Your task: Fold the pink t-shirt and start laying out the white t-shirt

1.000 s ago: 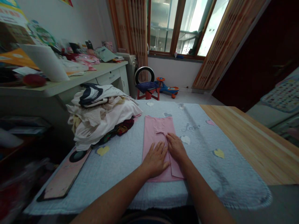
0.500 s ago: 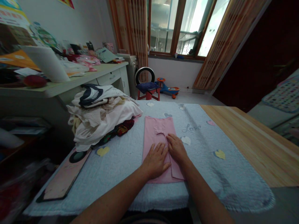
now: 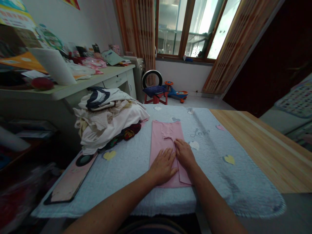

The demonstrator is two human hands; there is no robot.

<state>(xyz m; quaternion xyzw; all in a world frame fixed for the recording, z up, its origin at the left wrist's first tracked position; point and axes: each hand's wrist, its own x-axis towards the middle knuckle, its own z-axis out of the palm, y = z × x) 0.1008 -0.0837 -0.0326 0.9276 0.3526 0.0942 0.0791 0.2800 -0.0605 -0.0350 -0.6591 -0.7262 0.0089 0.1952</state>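
A pink folded garment (image 3: 157,143) lies on a light blue blanket (image 3: 129,172) that covers the table. My left hand (image 3: 163,165) rests flat on its lower part, fingers stretched out. Just to the right, my right hand (image 3: 184,152) lies along the right-hand folded layer, its fingers extended and its fingertips near the curved inner edge. Neither hand grips the cloth. The garment's upper end is smooth, with a gathered patch near its middle. My hands and right forearm hide part of its lower half.
A heap of clothes (image 3: 112,120) sits at the blanket's left, with a long pink board-like object (image 3: 70,182) in front of it. Bare wooden tabletop (image 3: 263,143) shows on the right. Beyond stand a red stool (image 3: 156,97), a blue ride-on toy (image 3: 176,93) and a cluttered desk (image 3: 97,81).
The camera view has shifted slightly. Both hands stay in nearly the same place on the pink garment, and its folds look the same.
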